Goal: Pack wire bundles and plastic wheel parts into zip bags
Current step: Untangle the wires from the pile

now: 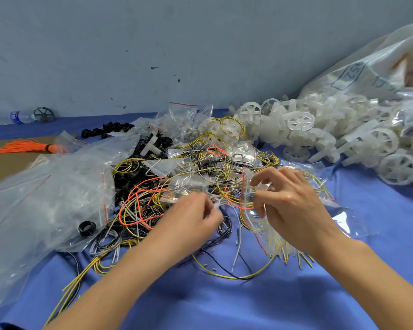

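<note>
A tangle of yellow, orange, grey and black wires [153, 206] lies on the blue cloth [248, 301] in the middle. My right hand [293, 208] grips a clear zip bag [255, 210] with a red seal line; yellow wire ends stick out below it. My left hand [191, 220] pinches a small whitish piece beside the bag's mouth, blurred by motion. A heap of white plastic wheel parts [320, 136] fills the right side.
A big clear bag of empty zip bags [45, 198] lies at the left. Black plastic rings [126, 177] sit behind the wires. An orange wire bundle [26, 146] rests on brown board. A large sack [372, 75] stands at the far right, a water bottle [19, 117] by the wall.
</note>
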Demonstrator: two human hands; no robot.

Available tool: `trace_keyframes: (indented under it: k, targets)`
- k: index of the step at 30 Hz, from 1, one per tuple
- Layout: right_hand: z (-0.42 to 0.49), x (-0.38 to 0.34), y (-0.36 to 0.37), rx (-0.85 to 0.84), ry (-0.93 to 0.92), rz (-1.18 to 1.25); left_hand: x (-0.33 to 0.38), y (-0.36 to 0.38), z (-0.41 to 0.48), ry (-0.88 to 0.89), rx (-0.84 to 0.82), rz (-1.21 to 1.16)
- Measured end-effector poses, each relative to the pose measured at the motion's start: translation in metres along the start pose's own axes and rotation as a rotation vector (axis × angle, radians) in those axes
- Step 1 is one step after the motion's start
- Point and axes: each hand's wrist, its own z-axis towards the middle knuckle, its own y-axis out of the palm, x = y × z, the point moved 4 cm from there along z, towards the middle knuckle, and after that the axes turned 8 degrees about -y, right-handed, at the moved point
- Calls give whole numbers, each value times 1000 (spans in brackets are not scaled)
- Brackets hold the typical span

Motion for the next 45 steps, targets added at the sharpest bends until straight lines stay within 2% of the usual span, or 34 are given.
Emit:
trace_keyframes:
  k: [4, 9, 12, 14, 16, 20, 22, 25, 28, 31, 33, 35, 36, 38, 40, 45]
  targets:
    - [8, -5, 2, 33, 59, 114, -9, -36, 1, 50, 81, -196]
    - [29, -14, 7, 129, 160, 335, -18, -72, -8, 127, 351, -326]
    - [45, -24, 6, 181, 252, 457, -17, -83, -10, 155, 438, -449]
    - [55, -31, 5, 173, 266, 418, -16, -84, -10, 164, 429, -500]
    - [63, -38, 3, 147, 257, 246, -13, -81, -10, 182, 401, -497]
    - [76, -50, 4, 6, 196, 57, -8, -71, -11, 237, 360, -553]
    - [76, -52, 8, -25, 173, 85, -8, -68, -11, 269, 371, -513]
    - [71, -40, 9, -30, 280, 276, -16, -64, -7, 280, 323, -408]
    - [65, -27, 4, 33, 357, 365, -34, -58, -2, 188, 258, -234]
    - [64, -24, 4, 52, 393, 436, -51, -61, 1, -32, 407, 50]
    - [64, -24, 7, 26, 393, 419, -54, -71, 1, -114, 483, -103]
    - [64, -26, 8, 4, 369, 400, -45, -81, -2, -48, 506, -305]
    - [64, -28, 7, -3, 353, 399, -36, -82, -4, 21, 467, -341]
    - [64, -34, 6, -19, 315, 397, -16, -74, -11, 150, 306, -345]
    - [65, -41, 5, -26, 285, 402, -4, -61, -16, 218, 224, -270]
    - [61, -47, 2, -137, 241, 249, -6, -60, -15, 237, 299, -244]
